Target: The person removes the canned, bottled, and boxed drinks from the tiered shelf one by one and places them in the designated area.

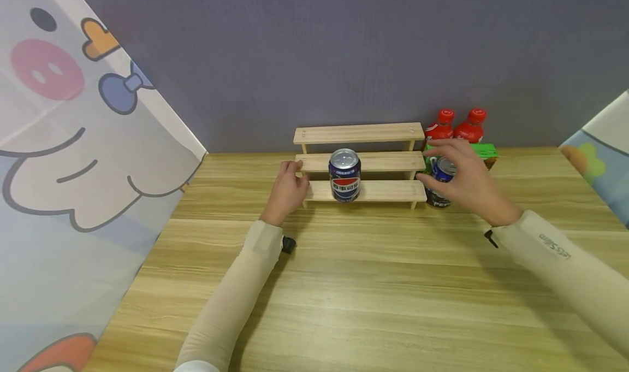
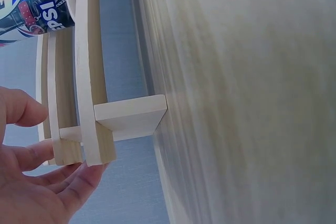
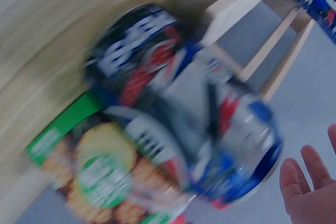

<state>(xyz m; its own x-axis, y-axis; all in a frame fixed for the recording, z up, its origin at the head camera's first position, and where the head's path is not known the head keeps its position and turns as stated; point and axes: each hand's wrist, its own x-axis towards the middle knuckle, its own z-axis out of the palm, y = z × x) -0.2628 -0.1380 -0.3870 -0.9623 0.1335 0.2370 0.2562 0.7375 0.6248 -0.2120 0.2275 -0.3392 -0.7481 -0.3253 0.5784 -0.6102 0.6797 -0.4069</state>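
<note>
A three-step wooden display rack point(image 1: 361, 190) stands on the table against the grey wall. My left hand point(image 1: 287, 190) is at its left end; in the left wrist view, extended fingertips point(image 2: 94, 174) touch the plank ends while the thumb lies over the steps. A dark blue Pepsi can point(image 1: 345, 176) stands upright on the rack, left of its middle. My right hand point(image 1: 469, 183) is spread beside the rack's right end, thumb and fingers apart, around a second blue can point(image 1: 440, 170). The right wrist view shows this can point(image 3: 231, 124) blurred, with a gap to the fingers.
Behind the second can are a green snack box point(image 1: 486, 151) and two bottles with red caps, a left bottle point(image 1: 444, 122) and a right bottle point(image 1: 473, 127). A cartoon-printed panel point(image 1: 98, 142) borders the table point(image 1: 363, 284) on the left.
</note>
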